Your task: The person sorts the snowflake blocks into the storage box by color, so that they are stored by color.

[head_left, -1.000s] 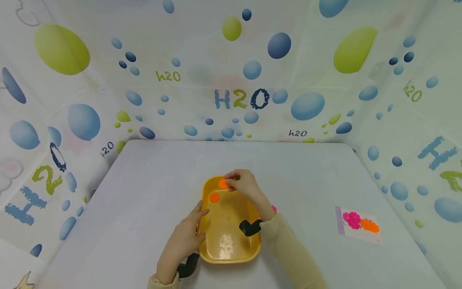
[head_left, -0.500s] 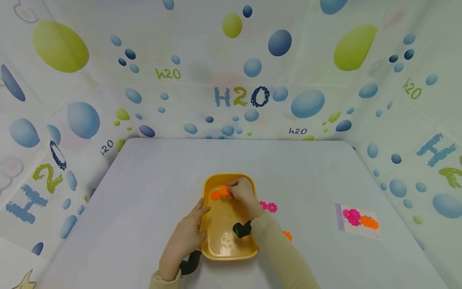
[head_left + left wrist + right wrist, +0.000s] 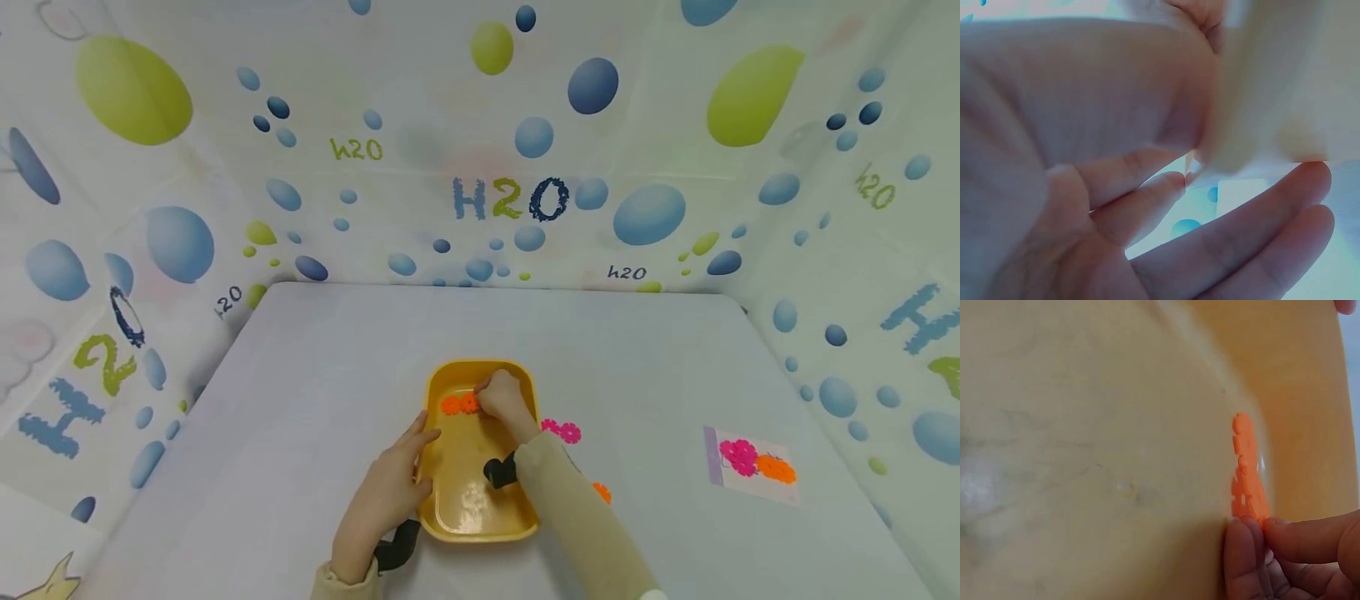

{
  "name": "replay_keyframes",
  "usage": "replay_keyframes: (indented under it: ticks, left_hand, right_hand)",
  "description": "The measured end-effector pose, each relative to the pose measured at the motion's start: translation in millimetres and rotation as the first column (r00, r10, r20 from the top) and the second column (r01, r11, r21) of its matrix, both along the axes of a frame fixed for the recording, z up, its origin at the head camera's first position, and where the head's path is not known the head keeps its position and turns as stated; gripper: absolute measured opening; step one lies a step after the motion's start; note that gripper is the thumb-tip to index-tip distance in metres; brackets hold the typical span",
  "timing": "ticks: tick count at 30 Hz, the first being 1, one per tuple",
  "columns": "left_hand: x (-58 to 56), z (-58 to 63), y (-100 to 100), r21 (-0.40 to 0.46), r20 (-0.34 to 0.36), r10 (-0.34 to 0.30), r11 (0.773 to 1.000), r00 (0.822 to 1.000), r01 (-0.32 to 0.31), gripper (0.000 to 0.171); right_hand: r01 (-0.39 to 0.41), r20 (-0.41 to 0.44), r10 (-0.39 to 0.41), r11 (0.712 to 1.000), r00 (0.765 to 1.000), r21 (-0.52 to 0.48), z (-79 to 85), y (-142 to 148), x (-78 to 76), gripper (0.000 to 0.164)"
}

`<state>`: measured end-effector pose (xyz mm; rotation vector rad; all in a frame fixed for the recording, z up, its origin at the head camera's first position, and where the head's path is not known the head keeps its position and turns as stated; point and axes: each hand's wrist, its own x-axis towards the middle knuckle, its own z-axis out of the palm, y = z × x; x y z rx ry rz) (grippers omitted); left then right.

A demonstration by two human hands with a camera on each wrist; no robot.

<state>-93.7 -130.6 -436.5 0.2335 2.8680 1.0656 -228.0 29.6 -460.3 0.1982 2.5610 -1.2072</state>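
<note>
A yellow tray (image 3: 480,521) stands on the table near the front. Inside its far end my right hand (image 3: 506,398) pinches an orange flower-shaped disc (image 3: 1252,497) between thumb and fingers. A second orange disc (image 3: 452,405) is immediately left of the held one; whether the two are joined cannot be told. Along the tray's left rim lies my left hand (image 3: 386,483), touching it with its fingers (image 3: 1272,250) fairly straight. In the left wrist view the tray's wall is blurred, so the thumb's exact contact is unclear.
Right of the tray lie pink flower-shaped discs (image 3: 560,431) and an orange disc (image 3: 602,492), partly hidden by the right sleeve (image 3: 577,517). Farther right, a card (image 3: 753,490) bears pink discs (image 3: 739,457) and orange discs (image 3: 777,469).
My right hand has brought the orange disc from the tray's far rim down beside the other disc. Its forearm swung left, uncovering discs on the table. My left hand stays at the rim.
</note>
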Motion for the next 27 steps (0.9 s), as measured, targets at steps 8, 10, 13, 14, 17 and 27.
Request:
replay_keyframes:
  ticks: [8,10,13,14,17,27]
  left_hand:
    - [-2.1,0.9,-0.7,0.023,0.006,-0.002,1.0,1.0,0.001,0.057]
    - [-2.2,1.3,-0.4,0.027,0.012,-0.003,1.0,1.0,0.003,0.057]
    - [-1.8,1.9,0.7,0.028,0.022,-0.005,1.0,1.0,0.005,0.056]
    - [-1.5,1.9,1.1,0.023,0.02,-0.009,1.0,1.0,0.009,0.056]
    - [-1.5,1.9,1.2,0.022,0.015,-0.007,1.0,1.0,0.007,0.056]
    - [-3.2,1.1,-0.8,0.035,0.03,-0.01,0.999,0.999,0.009,0.056]
  right_hand:
    - [-0.046,0.013,0.045,0.998,0.999,0.046,2.6,-1.2,-8.4,0.018]
    - [-0.066,0.019,0.064,0.996,0.998,0.064,3.2,-1.5,-8.9,0.027]
    - [-0.088,0.012,0.087,0.992,0.996,0.095,3.0,-1.5,-8.5,0.041]
    - [-0.092,0.002,0.092,0.99,0.996,0.108,2.6,-1.3,-8.1,0.044]
    - [-0.087,-0.037,0.093,0.987,0.995,0.133,1.8,-1.4,-7.0,0.044]
    - [-0.092,-0.11,0.121,0.968,0.987,0.233,2.6,-0.8,-2.3,0.043]
